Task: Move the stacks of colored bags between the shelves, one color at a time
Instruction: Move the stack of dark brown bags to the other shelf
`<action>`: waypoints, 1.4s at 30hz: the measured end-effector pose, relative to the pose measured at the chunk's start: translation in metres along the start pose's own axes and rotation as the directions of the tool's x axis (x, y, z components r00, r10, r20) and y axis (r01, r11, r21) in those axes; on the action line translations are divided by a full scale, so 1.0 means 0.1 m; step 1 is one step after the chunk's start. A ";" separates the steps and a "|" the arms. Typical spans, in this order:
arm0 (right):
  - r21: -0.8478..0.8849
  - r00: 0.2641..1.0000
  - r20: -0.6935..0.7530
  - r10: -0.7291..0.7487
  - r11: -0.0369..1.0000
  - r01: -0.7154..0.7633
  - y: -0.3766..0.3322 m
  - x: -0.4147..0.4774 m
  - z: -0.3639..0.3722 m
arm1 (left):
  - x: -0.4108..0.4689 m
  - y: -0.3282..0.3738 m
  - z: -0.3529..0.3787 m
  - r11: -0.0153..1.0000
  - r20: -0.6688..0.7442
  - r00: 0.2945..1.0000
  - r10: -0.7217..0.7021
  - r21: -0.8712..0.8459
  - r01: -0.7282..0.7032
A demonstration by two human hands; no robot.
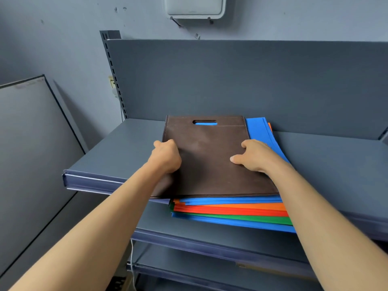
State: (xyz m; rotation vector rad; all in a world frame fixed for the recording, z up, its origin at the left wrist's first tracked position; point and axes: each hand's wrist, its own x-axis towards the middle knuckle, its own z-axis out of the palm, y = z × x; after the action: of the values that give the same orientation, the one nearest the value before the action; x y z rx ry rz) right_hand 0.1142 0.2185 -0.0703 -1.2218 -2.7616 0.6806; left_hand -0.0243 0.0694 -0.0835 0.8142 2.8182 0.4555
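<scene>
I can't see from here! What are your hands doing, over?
Left hand, right hand gripping brown bags. On top of colored pile. Nothing blocking.

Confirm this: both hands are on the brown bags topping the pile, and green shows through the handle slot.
Wrong colour: the head view shows blue, not green, through the handle slot. The left hand and right hand are indeed on the brown bags topping the pile.

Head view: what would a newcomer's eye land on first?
The brown bag stack sits center frame on the upper shelf, with the left hand and right hand gripping its side edges. Under it, blue, orange, red and green bags overhang the shelf's front edge.
</scene>
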 end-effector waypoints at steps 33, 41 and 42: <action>0.139 0.537 -0.164 -0.827 0.520 0.843 -2.01 -1.65 0.59 | -2.63 -1.55 -0.87 0.877 -0.786 0.431 -0.443 -0.280 0.392; 0.208 0.326 -0.184 -0.927 0.287 0.935 -2.54 -2.56 0.84 | -3.70 -1.95 -1.05 0.794 -0.861 0.233 -0.452 -0.269 0.545; 0.216 0.301 -0.185 -0.936 0.260 0.941 -2.61 -2.70 0.87 | -3.84 -2.01 -1.07 0.783 -0.869 0.214 -0.447 -0.265 0.562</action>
State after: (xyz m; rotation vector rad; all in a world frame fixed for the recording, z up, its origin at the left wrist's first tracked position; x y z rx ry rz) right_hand 0.1005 -0.1616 -0.0062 0.5975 -2.5235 0.7912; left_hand 0.1718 -0.3263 -0.0199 -0.7486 3.8199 0.8107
